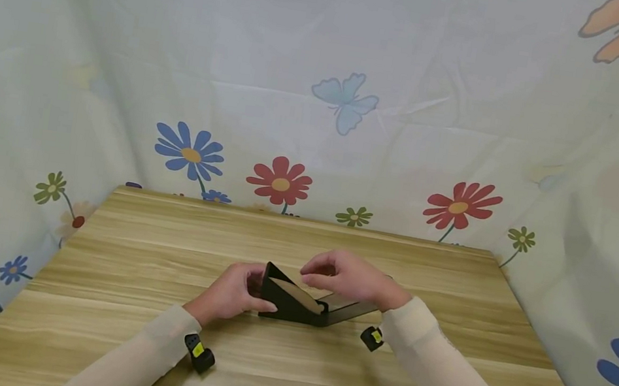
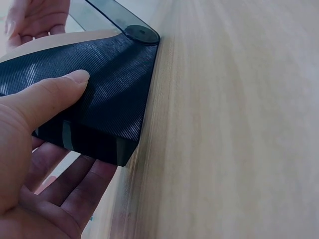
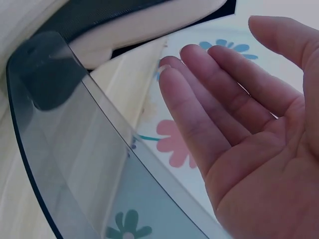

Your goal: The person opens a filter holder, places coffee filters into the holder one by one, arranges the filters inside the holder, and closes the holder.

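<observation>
A black, wedge-shaped box (image 1: pixel 290 309) with finely ribbed sides stands on the wooden table. My left hand (image 1: pixel 232 291) grips its left end, the thumb (image 2: pixel 60 94) along the near side and the fingers around the back and end. Swung out to the right on a round hinge (image 2: pixel 142 34) is its smoky see-through lid (image 3: pixel 65 149). Inside the box shows a smooth beige piece (image 3: pixel 154 30) with a curved edge. Over the lid hovers my right hand (image 1: pixel 348 277), fingers loosely bent and apart; in the right wrist view its palm holds nothing.
The wooden table (image 1: pixel 180 227) reaches back to a white cloth backdrop (image 1: pixel 251 99) printed with flowers and butterflies. More of this cloth hangs at both sides. Black camera mounts (image 1: pixel 199 354) sit on both wrists.
</observation>
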### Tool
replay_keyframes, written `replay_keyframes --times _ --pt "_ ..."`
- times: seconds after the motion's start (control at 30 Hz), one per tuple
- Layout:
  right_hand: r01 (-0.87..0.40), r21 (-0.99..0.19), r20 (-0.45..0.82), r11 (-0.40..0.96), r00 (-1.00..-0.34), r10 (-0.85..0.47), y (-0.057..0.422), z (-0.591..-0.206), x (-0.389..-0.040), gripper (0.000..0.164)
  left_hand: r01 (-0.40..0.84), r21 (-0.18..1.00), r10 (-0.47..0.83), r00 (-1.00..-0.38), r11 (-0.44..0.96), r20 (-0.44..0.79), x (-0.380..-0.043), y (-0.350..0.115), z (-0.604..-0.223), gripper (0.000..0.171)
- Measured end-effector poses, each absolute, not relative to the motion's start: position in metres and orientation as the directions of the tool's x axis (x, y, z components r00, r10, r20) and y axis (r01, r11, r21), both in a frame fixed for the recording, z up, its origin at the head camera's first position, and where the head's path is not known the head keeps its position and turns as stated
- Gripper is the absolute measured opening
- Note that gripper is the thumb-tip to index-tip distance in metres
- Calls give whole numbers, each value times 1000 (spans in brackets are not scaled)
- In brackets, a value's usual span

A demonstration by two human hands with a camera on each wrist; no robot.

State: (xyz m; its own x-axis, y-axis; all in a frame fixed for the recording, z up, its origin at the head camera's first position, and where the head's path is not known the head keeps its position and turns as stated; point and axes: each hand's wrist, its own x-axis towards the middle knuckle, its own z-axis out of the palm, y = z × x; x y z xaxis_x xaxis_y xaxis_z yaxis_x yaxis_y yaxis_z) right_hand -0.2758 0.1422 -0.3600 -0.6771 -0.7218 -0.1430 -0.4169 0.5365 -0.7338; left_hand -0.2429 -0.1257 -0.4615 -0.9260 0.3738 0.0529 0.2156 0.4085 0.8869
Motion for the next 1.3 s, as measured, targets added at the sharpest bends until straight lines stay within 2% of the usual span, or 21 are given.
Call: replay_keyframes --times 0.4,0.8,1.0,1.3 --pt "-422 -765 -53 486 -711 -701 166 -348 -280 42 206 885 362 -931 417 46 -242 -127 -462 35" --pt "-530 -648 106 547 -774 -624 194 -347 -277 50 205 883 362 -931 421 44 -242 -127 -462 36" --pt "-577 -591 138 563 -760 -635 208 -350 -278 57 203 884 363 -931 422 40 -242 -126 -462 36" --pt "-594 -606 149 528 -737 -659 230 -362 -279 69 204 881 363 -931 428 39 -242 -125 -464 36"
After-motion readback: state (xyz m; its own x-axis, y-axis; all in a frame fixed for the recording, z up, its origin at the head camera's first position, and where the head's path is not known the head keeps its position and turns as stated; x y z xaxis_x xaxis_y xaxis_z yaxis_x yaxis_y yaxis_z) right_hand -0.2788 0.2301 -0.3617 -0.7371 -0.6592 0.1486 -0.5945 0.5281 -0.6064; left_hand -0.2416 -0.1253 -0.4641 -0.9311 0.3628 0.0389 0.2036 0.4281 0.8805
